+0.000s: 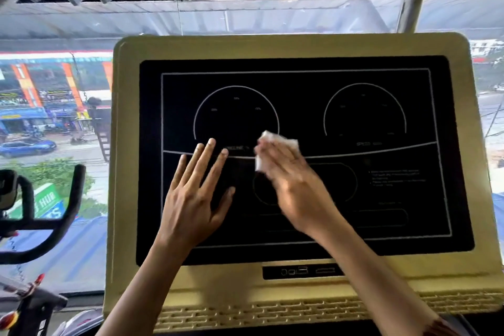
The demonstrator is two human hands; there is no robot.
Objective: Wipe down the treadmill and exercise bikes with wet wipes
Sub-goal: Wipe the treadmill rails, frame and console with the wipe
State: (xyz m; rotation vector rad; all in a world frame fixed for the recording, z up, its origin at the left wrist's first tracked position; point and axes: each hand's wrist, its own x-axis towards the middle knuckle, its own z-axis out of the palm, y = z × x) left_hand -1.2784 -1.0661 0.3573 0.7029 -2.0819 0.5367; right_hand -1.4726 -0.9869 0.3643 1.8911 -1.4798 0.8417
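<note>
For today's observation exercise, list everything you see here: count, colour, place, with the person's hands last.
treadmill console: one, pale yellow frame, centre
display panel: one, black with white lines, set in the console
wet wipe: one, white, on the panel under the right fingers
exercise bike handlebars: one set, black, left edge
car: one, blue, street outside, far left
left hand: flat on the panel, beside the wipe
right hand: presses the wipe on the panel, blurred

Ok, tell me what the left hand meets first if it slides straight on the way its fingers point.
Nothing raised, it seems: the left hand lies flat on the black panel, aimed through the printed left dial, passing left of the wipe. First obstacle would likely be the yellow frame.
</note>
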